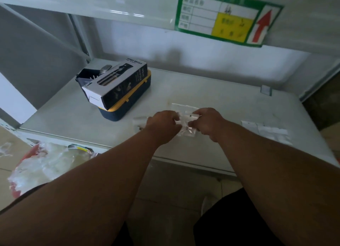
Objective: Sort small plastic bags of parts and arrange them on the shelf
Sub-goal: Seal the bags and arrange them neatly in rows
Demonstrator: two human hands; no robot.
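We hold our left hand (162,125) and right hand (207,121) close together over the pale grey metal shelf board (211,91), near its front edge. Between them is a small clear plastic bag (185,125) with tiny dark metal parts inside; the fingers of both hands are curled in and pinch it, one hand at each side. Whether the bag touches the shelf board we cannot tell.

Just behind the held bag another clear flat plastic bag (182,106) lies on the shelf board, and a further clear bag (138,120) peeks out from beyond our left hand. Well to the right of the held bag, near the front edge, several white-labelled flat bags (266,131) lie together.

Left of and behind the held bag stands a dark blue box with a yellow lid (128,108), and on it rests a black and white cardboard spray bottle carton (117,84). Above, a green-bordered label with a red arrow (226,19) hangs on the upper shelf beam.
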